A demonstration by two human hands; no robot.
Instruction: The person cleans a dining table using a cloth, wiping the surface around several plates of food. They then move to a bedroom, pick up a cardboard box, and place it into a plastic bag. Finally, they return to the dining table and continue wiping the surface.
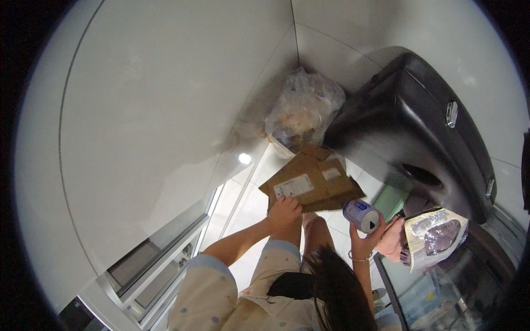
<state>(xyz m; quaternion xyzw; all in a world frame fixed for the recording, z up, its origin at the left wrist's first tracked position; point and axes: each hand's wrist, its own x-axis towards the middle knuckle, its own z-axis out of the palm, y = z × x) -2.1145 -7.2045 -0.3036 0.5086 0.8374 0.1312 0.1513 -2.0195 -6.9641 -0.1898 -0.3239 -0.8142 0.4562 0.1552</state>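
Low in front of my body, my left hand [285, 213] grips the near edge of a brown cardboard parcel [327, 186], which bears white labels with writing. My right hand [367, 240], with a bangle at the wrist, holds an opened drink can [361, 216], blue and white, its top tilted toward me. The can is just right of the parcel's right corner. Beyond the parcel, a translucent plastic bag [304, 111] with mixed contents lies in the corner, close to the parcel's far edge.
A black hard case [414, 124] with metal latches leans at the right. Under it are a clear-windowed package [439, 236], pink cloth [391, 240] and a green item [391, 200]. Large pale wall panels [157, 103] rise on the left, above a white-framed sliding door [165, 269]. The floor is white tile [244, 207].
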